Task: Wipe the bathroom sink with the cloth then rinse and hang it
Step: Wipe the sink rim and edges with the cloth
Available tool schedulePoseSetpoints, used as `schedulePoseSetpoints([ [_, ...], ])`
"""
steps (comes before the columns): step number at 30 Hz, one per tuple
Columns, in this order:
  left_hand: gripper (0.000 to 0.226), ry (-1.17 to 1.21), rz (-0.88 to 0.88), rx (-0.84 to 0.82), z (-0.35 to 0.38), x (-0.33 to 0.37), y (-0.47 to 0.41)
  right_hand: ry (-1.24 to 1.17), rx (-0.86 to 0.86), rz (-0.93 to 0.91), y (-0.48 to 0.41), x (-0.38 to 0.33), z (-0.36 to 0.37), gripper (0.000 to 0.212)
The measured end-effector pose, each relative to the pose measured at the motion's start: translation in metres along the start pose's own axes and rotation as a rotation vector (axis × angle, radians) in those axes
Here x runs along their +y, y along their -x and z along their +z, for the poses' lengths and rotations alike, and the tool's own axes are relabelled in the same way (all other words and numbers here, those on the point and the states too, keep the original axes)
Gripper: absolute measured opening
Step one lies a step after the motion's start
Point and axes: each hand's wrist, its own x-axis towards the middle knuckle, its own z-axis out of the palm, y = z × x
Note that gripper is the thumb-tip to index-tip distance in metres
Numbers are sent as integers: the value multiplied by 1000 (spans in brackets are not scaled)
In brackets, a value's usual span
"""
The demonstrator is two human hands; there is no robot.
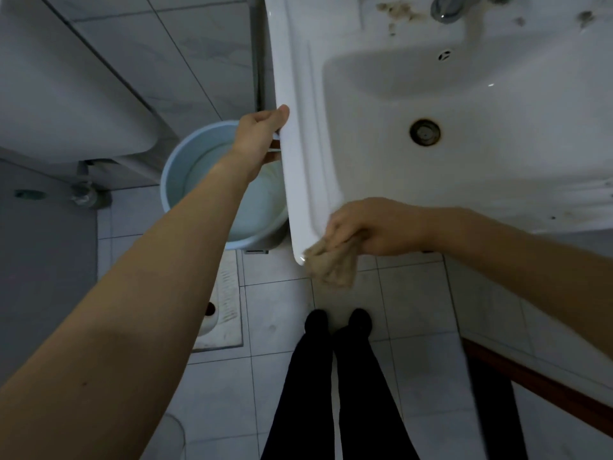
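Note:
The white bathroom sink point(308, 167) fills the upper right, with a drain point(425, 132) in its basin and brown stains around the tap point(446, 7) at the top. My right hand point(371, 227) grips a crumpled beige cloth point(331, 263) at the sink's front left corner; the cloth hangs just below the rim edge. My left hand point(260, 131) holds the sink's left edge, thumb on top of the rim and fingers hidden beneath it.
A pale blue bucket point(175, 180) with water stands on the tiled floor left of the sink, under my left arm. A squat toilet pan point(222, 313) lies in the floor. My dark-clad legs point(335, 376) stand below the sink. A brown door frame point(530, 376) runs at the lower right.

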Motion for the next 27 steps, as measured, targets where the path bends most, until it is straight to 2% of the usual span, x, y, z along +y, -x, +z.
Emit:
schedulePoseSetpoints([
  [2,40,0,-12,-4,-2,-1,-2,-84,-81,138,28,10,-15,25],
  [4,43,12,-20,-11,-2,-3,-2,-105,-53,182,48,12,-22,28],
  [7,40,11,-17,-11,-1,-3,-2,-35,68,134,21,3,-7,32],
  [11,31,-38,-9,-5,1,0,-3,-16,191,-11,-34,-21,18,18],
  [15,22,-38,-16,1,0,-2,-4,9,137,9,-10,-15,10,29],
  [18,37,-2,-31,6,-2,-2,-5,-20,7,126,29,3,-11,33],
  [21,39,18,-46,21,0,1,-1,-59,64,172,36,15,-17,38],
  [24,47,15,-49,26,2,3,3,-105,148,114,1,8,-3,22],
  [27,50,-3,-55,27,3,5,5,-112,158,58,-19,3,8,15],
])
